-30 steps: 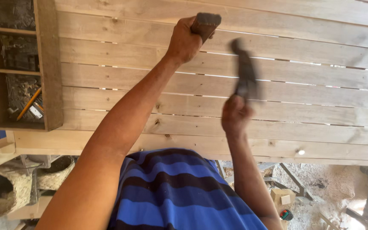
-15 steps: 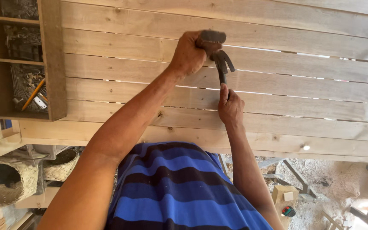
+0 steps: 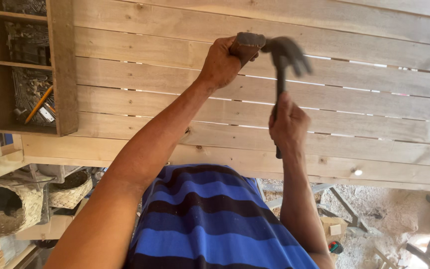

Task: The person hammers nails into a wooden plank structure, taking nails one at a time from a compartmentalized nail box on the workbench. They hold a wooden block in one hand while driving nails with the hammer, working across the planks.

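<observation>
My left hand (image 3: 222, 62) is stretched out over pale wooden slats (image 3: 140, 74) and is closed around a small grey-brown block (image 3: 249, 41), holding it against a plank. My right hand (image 3: 288, 124) grips the dark handle of a claw hammer (image 3: 280, 84). The hammer's head is motion-blurred and sits just right of the block, close to my left fingers. Whether the head touches the block cannot be told.
A wooden compartment box (image 3: 60, 74) at the left holds nails and an orange pencil (image 3: 38, 104). Woven baskets (image 3: 70, 189) stand at the lower left. My blue striped shirt (image 3: 215, 224) fills the bottom. Sawdust-covered ground (image 3: 394, 209) with scraps shows at the lower right.
The hammer swung from a raised position in to the block, and its head is now slightly right of it again. My left hand kept the block in place.
</observation>
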Motion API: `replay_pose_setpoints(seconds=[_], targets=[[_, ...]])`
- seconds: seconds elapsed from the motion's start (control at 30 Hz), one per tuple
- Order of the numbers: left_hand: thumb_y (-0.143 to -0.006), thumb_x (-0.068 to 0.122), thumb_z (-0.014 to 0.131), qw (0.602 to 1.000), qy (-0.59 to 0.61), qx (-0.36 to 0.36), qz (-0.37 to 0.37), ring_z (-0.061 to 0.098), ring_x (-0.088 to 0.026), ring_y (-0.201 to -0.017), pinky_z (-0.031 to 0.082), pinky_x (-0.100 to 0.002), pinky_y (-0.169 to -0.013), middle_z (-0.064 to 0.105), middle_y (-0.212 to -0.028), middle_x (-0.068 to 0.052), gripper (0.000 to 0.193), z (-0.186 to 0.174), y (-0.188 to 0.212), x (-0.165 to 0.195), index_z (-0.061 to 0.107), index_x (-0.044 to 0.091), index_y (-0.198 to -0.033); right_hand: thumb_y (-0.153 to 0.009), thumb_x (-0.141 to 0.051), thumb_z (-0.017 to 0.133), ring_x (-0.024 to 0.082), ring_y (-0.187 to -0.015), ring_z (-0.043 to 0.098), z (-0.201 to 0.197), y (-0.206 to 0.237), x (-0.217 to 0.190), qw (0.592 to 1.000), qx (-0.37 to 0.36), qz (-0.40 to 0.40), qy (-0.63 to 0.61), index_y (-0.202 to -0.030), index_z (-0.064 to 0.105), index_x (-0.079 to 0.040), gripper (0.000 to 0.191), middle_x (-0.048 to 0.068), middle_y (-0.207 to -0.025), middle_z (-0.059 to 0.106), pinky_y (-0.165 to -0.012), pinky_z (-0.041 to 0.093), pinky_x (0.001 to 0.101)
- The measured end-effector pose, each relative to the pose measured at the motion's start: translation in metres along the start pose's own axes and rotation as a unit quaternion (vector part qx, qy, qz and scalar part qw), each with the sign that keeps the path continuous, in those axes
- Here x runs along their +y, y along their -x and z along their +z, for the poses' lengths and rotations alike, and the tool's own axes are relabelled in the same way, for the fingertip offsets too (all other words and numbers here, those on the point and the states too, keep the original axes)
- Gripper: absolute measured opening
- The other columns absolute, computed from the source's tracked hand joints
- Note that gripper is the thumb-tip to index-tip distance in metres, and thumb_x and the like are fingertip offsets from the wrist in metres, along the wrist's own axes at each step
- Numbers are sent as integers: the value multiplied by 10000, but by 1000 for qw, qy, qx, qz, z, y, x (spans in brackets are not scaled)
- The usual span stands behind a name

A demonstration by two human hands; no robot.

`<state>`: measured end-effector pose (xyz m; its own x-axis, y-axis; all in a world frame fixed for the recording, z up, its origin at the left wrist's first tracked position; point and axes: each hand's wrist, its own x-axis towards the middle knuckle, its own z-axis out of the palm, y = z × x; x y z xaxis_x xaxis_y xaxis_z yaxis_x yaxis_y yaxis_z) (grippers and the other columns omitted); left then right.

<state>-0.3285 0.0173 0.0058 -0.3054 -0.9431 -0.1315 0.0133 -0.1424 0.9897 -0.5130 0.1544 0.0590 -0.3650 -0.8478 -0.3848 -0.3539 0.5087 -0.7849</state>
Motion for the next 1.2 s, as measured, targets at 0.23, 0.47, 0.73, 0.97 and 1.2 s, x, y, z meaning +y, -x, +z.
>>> replay_pose_setpoints(seconds=[0.23, 0.47, 0.73, 0.97, 1.2], targets=[[-935, -85, 567, 999, 40, -3, -13, 586, -95, -726, 448, -264, -601, 723, -842, -16, 325, 6, -1, -1, 770, 78, -1129, -1131, -552, 380, 78, -465, 539, -39, 26, -68, 976, -26, -215, 0, -736, 576, -94, 636, -16, -543, 530, -414, 395, 253], [-921, -102, 559, 1000, 28, 0, 2, 580, -81, -706, 438, -250, -588, 727, -814, 0, 325, 3, -3, -6, 780, 85, -1069, -1107, -558, 361, 98, -406, 505, -41, 46, -84, 988, -15, -149, 39, -736, 580, -80, 643, 8, -535, 541, -353, 380, 269], [-933, -84, 593, 999, 43, -3, -22, 612, -85, -747, 475, -269, -637, 740, -837, -8, 245, 3, -8, -12, 770, 52, -1034, -1120, -564, 403, 174, -483, 542, -31, 72, 5, 929, 124, -341, -66, -890, 598, -54, 593, 80, -596, 567, -447, 408, 321], [-781, -214, 460, 994, 79, -11, 69, 697, -120, -876, 579, -302, -823, 764, -885, -33, 472, 1, -6, -22, 760, 25, -1055, -1123, -482, 476, 237, -499, 564, 21, 32, 49, 972, -15, -38, 231, -743, 594, -51, 586, 115, -549, 567, -467, 413, 390], [-970, -33, 560, 999, 32, 3, -41, 593, -123, -723, 446, -309, -616, 735, -818, -37, 227, 5, -6, -12, 776, 33, -1001, -1072, -530, 430, 204, -483, 610, 5, 60, 47, 978, 61, -194, -54, -741, 611, -66, 598, 115, -535, 579, -445, 449, 372]])
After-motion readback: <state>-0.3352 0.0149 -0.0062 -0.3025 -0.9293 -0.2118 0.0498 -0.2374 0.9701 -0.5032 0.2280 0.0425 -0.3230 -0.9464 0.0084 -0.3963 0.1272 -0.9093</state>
